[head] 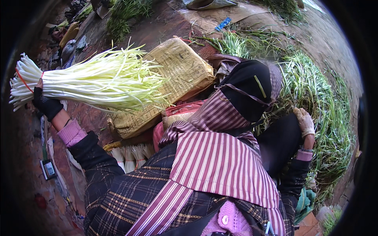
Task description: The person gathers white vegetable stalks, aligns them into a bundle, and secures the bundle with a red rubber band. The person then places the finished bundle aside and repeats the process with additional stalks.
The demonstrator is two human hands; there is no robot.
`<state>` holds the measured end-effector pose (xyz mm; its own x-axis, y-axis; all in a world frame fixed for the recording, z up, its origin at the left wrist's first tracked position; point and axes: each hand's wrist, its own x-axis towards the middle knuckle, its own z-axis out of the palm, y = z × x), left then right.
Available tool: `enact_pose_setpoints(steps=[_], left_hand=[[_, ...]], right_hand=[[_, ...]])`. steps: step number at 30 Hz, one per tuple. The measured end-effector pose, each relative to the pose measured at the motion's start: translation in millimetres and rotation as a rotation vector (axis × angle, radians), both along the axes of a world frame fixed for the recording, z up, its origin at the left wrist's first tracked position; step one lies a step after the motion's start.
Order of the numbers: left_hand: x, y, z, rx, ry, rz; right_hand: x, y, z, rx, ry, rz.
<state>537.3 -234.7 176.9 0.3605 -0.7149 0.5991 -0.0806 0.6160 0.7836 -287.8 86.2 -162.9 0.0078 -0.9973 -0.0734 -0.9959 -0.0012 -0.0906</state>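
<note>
My left hand (47, 100), in a black fingerless glove, is raised at the far left and closed around a bundle of blanched chives (100, 79). A red band (23, 79) circles the bundle near its white stalk ends, and the pale yellow leaf tips point right. At the right, my right hand (304, 122), in a pale thin glove, lies against my black-clothed knee (280, 141), beside a heap of green leaves (319, 112). Whether its fingers hold anything is not clear.
A yellow wrapped block (174, 70) lies before me. Bundles of pale stalks (133, 155) stand beside my left arm. A small device with a display (48, 169) is at the lower left. More greens (127, 17) and a blue wrapper (223, 24) lie farther off.
</note>
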Motion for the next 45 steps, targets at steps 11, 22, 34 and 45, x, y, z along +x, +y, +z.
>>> enact_pose_setpoints(steps=[11,22,34,45], left_hand=[[-97.8,49.2,34.5,0.133,0.087,-0.042],[-39.8,-32.8,87.9,0.234,-0.260,-0.682],[-74.8,-31.2,81.6,0.184,-0.268,-0.629],[-171.4,40.2,21.6,0.141,0.052,-0.248]], right_hand=[[226.7,-62.1,183.6,-0.352,-1.236,-0.094],[328.9,-133.4,144.6,-0.400,-0.772,0.144],[341.8,-150.8,140.8,-0.522,-0.741,0.131],[307.3,-141.7,159.4,-0.433,-1.491,-0.079]])
